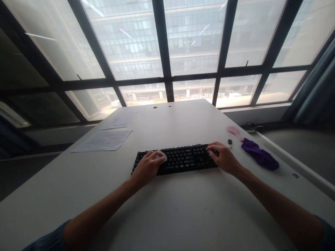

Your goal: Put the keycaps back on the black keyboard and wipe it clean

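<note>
A black keyboard (180,159) lies on the white table in front of me. Over its left part, my left hand (150,161) is closed on a small white wad, probably a tissue (162,155), which is pressed to the keys. My right hand (222,157) grips the keyboard's right end, thumb toward the keys and fingers curled over the far corner. Part of the keyboard's left side is hidden under my left hand.
Several printed sheets of paper (103,140) lie at the left of the table (180,209). To the right are a pink hairbrush (233,130), a small black object (230,142) and a purple cloth (259,154). Large windows (193,42) stand beyond.
</note>
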`<control>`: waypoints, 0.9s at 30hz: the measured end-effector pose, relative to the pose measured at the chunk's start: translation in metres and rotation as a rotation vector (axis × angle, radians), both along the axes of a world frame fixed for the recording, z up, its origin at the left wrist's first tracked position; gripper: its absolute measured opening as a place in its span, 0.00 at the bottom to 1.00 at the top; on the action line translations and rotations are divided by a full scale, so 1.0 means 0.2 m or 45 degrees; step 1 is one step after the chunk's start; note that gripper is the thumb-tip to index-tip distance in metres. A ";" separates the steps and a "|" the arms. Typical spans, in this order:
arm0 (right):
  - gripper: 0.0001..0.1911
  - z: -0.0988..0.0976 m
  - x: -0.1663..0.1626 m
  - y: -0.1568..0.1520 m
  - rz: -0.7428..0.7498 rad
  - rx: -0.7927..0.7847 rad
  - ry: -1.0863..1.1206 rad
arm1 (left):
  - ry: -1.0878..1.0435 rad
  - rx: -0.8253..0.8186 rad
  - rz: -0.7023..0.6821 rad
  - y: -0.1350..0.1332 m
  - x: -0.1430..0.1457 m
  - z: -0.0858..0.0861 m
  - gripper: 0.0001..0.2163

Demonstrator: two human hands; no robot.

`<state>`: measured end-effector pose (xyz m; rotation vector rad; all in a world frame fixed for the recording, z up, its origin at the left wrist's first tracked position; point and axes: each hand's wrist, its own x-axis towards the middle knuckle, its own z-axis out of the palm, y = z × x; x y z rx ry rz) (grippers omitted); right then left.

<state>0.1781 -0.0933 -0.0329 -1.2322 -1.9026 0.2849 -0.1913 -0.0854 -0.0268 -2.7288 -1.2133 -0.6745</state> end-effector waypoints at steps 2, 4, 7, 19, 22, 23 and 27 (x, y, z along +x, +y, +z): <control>0.08 -0.01 0.00 0.00 0.003 -0.002 -0.004 | -0.045 0.013 0.082 -0.01 -0.06 -0.01 0.13; 0.09 -0.02 0.00 0.01 0.011 -0.007 -0.005 | -0.093 0.034 0.107 -0.02 -0.07 -0.02 0.12; 0.09 -0.04 0.00 0.01 0.021 -0.023 -0.008 | -0.083 0.024 -0.028 -0.06 -0.04 -0.02 0.12; 0.09 -0.06 0.03 0.03 0.001 0.020 -0.075 | -0.011 0.051 0.276 0.04 -0.28 0.00 0.15; 0.09 -0.06 0.03 0.03 0.000 0.029 -0.076 | -0.065 0.067 0.344 0.05 -0.32 -0.01 0.14; 0.09 -0.06 0.03 0.03 0.002 0.025 -0.079 | -0.087 0.069 0.323 0.04 -0.32 -0.01 0.14; 0.09 -0.07 0.03 0.02 0.010 0.006 -0.094 | -0.061 0.035 0.071 0.00 -0.25 -0.01 0.16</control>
